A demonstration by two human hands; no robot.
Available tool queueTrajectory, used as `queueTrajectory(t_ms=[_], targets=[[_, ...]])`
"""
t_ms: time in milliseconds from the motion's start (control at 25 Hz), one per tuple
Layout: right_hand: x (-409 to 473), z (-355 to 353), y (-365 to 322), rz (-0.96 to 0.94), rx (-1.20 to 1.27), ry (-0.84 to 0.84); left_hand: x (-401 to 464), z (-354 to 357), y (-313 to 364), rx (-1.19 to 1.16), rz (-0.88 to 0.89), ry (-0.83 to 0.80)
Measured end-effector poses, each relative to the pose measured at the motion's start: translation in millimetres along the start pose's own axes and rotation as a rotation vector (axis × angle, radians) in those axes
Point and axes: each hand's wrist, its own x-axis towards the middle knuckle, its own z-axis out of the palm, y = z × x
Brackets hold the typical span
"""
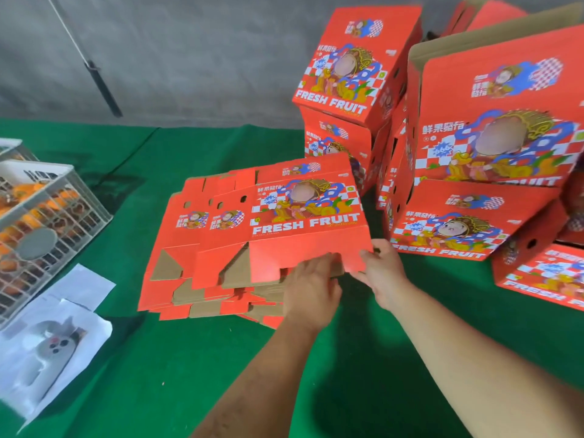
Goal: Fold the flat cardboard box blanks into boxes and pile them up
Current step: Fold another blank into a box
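Here, both hands lift the top blank off the stack. The left hand grips its near edge from below; the right hand pinches its near corner. Folded boxes stand right of the stack.

A stack of flat red box blanks is lying on the green tabletop, its top blank, printed "FRESH FRUIT", tilting up at its near edge. Folded red boxes are standing piled just right of it.
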Motion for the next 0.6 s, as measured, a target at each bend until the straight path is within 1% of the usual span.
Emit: queueTrajectory(t_ms=[40,80,200,240,320,360,400,440,480,560,600], targets=[[-2.7,-14.7,-4.4,-0.042,-0.014,-0.001,-2.6,0.0,-9.9,0.01,-0.014,0.031],[-5.7,-31.3,-8.8,-0.079,-0.027,0.001,-5.8,-1.4,-21.5,0.018,-0.073,0.058],[-18.7,-74.9,-19.3,-0.161,-0.014,-0.019,-21.1,-9.9,-48.3,-0.021,-0.408,0.129],[-25.5,-84.4,-21.2,-0.183,-0.008,-0.046,-27.1,-11.9,-49.8,-0.056,-0.447,0.152],[-41.9,-97.6,-22.3,-0.22,-0.006,-0.078,-41.8,-14.5,-47.3,-0.143,-0.417,0.248],[-49.3,-102.2,-22.6,-0.232,0.008,-0.069,-48.1,-15.9,-49.7,-0.201,-0.441,0.301],[-56.5,-107.6,-23.5,-0.239,0.027,-0.045,-54.0,-19.6,-53.3,-0.249,-0.513,0.316],[-62.9,-113.6,-25.0,-0.234,0.047,-0.013,-59.6,-23.6,-59.0,-0.288,-0.606,0.274],[-70.4,-120.3,-25.9,-0.22,0.065,0.014,-66.8,-26.9,-63.7,-0.333,-0.682,0.188],[-85.7,-130.0,-23.1,-0.171,0.033,0.029,-82.9,-29.5,-66.0,-0.468,-0.726,0.03],[-93.9,-133.1,-18.9,-0.145,-0.046,0.031,-90.8,-29.2,-63.7,-0.528,-0.716,0.034]])
